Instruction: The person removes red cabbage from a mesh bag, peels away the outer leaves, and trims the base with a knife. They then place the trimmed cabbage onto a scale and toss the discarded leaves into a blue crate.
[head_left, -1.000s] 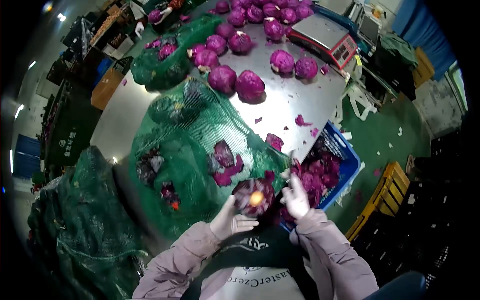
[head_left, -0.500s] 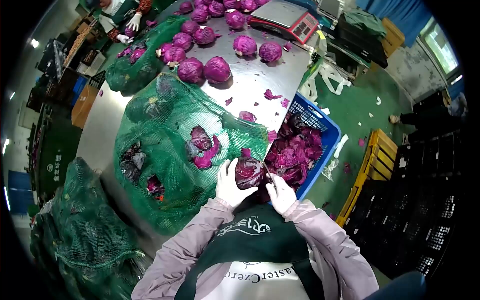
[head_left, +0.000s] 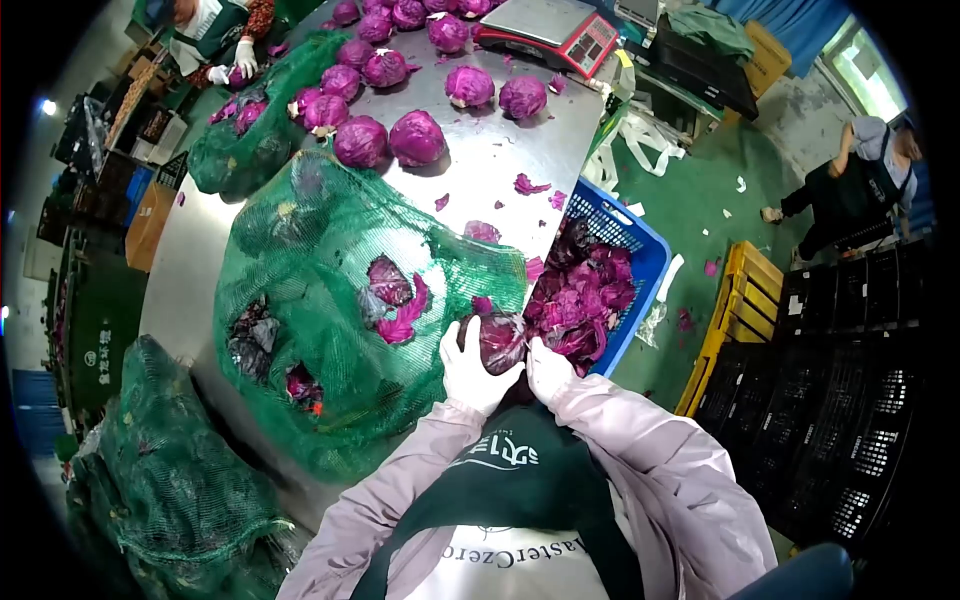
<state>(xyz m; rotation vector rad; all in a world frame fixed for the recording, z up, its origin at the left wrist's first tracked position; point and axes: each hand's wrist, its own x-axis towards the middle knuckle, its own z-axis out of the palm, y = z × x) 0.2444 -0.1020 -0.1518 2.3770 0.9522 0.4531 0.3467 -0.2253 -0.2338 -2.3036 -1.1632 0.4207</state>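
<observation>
A red cabbage [head_left: 500, 343] is held at the table's near edge. My left hand [head_left: 470, 372], in a white glove, curls round its left and lower side with the fingers bent against it. At the cabbage's right side, my gloved right hand [head_left: 548, 370] is closed with fingertips close to the stem end. The thin knife seen in it half a second ago is now hidden. Just beyond the hands lies a green mesh bag [head_left: 330, 400], with a loose purple leaf [head_left: 405, 312] and another cabbage [head_left: 388, 280] at its middle.
A blue crate [head_left: 655, 262] of purple leaves stands right of the metal table [head_left: 490, 165]. Several cabbages [head_left: 418, 138] and a red scale [head_left: 590, 45] sit farther back. Another person's gloved hand [head_left: 245, 58] works at far left; a person [head_left: 870, 180] stands at right.
My right hand has turned and moved closer to the cabbage, and the knife blade has gone out of sight. The view has shifted slightly; the person at right shows more fully.
</observation>
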